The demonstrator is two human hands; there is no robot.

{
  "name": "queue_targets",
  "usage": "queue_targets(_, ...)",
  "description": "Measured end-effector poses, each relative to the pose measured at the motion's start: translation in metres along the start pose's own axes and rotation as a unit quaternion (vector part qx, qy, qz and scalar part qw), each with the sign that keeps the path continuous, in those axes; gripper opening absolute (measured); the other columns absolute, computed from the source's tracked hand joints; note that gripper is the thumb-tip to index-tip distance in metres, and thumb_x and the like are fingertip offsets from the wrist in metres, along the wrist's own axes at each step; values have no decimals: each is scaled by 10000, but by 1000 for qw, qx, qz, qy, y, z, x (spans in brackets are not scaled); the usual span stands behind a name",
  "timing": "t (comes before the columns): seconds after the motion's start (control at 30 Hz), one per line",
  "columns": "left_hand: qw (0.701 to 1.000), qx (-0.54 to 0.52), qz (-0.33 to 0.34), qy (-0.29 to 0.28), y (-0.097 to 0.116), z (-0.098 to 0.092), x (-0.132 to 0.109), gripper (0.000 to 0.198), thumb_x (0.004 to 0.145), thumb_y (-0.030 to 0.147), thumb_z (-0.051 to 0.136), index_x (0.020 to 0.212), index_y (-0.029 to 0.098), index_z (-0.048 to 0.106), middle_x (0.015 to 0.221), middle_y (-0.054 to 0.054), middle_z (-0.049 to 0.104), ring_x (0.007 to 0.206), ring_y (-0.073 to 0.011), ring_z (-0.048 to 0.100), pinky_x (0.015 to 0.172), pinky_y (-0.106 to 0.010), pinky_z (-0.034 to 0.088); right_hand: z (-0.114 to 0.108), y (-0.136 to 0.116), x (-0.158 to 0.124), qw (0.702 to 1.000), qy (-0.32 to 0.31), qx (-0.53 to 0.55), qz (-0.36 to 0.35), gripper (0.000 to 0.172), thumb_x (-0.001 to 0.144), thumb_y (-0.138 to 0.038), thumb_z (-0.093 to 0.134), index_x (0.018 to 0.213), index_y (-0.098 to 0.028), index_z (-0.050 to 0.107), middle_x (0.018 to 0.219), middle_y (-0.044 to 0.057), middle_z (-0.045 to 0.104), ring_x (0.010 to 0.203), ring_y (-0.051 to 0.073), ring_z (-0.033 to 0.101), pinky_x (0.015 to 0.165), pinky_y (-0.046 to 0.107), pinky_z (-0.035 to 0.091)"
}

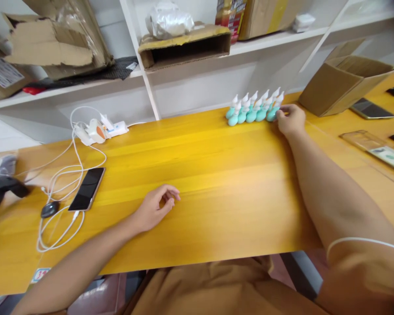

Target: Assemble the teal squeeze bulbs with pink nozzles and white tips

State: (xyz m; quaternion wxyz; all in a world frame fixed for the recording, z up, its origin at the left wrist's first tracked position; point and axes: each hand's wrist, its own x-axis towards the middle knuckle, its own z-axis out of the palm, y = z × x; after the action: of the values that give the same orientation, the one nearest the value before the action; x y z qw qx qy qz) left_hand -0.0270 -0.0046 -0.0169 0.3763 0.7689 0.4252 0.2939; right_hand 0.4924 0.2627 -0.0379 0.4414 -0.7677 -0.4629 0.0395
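Several small bottles with teal round bulbs and white pointed tips [250, 114] stand in two close rows at the back of the yellow wooden table [197, 175]. My right hand [291, 119] is at the right end of the rows, its fingers closed on the rightmost teal bottle [272, 114]. Nearer the front edge, my left hand [157, 206] rests on the table with its fingers loosely curled and apart, holding nothing.
A phone [87, 189] with white cables lies left, near a power strip [116, 129]. An open cardboard box [344, 81] stands back right, beside another phone [371, 108] and a clear case [357, 138]. White shelves [184, 89] with cartons line the back.
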Motion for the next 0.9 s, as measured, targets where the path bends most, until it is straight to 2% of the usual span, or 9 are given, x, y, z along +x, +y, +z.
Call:
queue_targets(0.17, 996, 70, 21, -55, 3, -3, 4, 147, 1055, 188, 544, 1092, 227, 682, 1015, -37, 766, 864, -164, 712, 797, -290, 549, 6, -2, -1, 999, -1, -24, -26, 318, 974, -44, 659, 1272, -8, 763, 1160, 248, 758, 764, 129, 545, 847, 358, 402)
queue_targets(0.27, 987, 109, 60, -100, 5, -6, 6, 176, 1046, 152, 528, 1030, 223, 689, 1028, -45, 741, 945, -179, 706, 861, -304, 544, 11, -2, -1, 999, -5, -39, -38, 270, 956, -41, 678, 1211, -23, 766, 1165, 243, 736, 871, 158, 547, 900, 378, 385)
queue_targets(0.37, 983, 116, 80, -121, 7, -8, 7, 186, 1051, 138, 511, 1035, 220, 678, 1041, -46, 722, 975, -179, 689, 894, -307, 538, 14, 1, -1, 998, -4, -49, -37, 208, 939, -57, 709, 1140, -40, 761, 1186, 242, 716, 957, 182, 546, 944, 382, 380)
queue_targets(0.53, 977, 135, 82, -141, 7, -9, 6, 215, 1026, 87, 492, 1033, 212, 666, 1063, -50, 710, 1005, -179, 670, 930, -308, 528, 14, 9, -2, 998, -5, -34, -45, 326, 1003, -132, 662, 1328, -121, 659, 1310, 155, 711, 865, 149, 572, 914, 308, 430)
queue_targets(0.6, 975, 145, 90, -145, 6, -9, 6, 232, 1015, 67, 479, 1019, 205, 665, 1062, -53, 706, 1003, -179, 666, 938, -311, 529, 14, 11, 0, 999, -9, -30, -44, 380, 1000, -139, 649, 1380, -122, 625, 1322, 153, 722, 855, 157, 589, 909, 305, 449)
queue_targets(0.67, 970, 162, 104, -145, 8, -10, 6, 244, 1023, 62, 463, 991, 204, 659, 1022, -46, 713, 976, -177, 662, 928, -312, 529, 13, 13, 2, 998, -15, -31, -43, 366, 975, -140, 654, 1340, -113, 650, 1298, 170, 737, 916, 190, 607, 944, 322, 459)
queue_targets(0.77, 962, 196, 147, -119, 33, -17, 5, 291, 1043, 48, 425, 899, 211, 619, 885, -17, 708, 872, -167, 637, 842, -302, 516, 11, 16, 4, 998, -26, -34, -51, 198, 937, -172, 664, 1124, -144, 723, 1247, 184, 748, 1078, 247, 597, 1044, 350, 441)
queue_targets(0.83, 952, 216, 199, -86, 68, -27, 0, 312, 1044, 36, 407, 854, 216, 577, 816, -8, 677, 794, -164, 596, 762, -306, 496, 10, 18, 5, 998, -31, -33, -51, 154, 911, -177, 671, 1052, -157, 730, 1244, 189, 747, 1142, 265, 586, 1092, 357, 427)
queue_targets(0.9, 933, 241, 251, -91, 111, -40, -11, 284, 1044, 62, 433, 860, 227, 574, 802, -11, 669, 751, -178, 562, 712, -332, 487, 8, 21, 5, 998, -27, -32, -42, 226, 906, -151, 642, 1114, -144, 728, 1282, 198, 736, 1180, 270, 588, 1125, 366, 422)
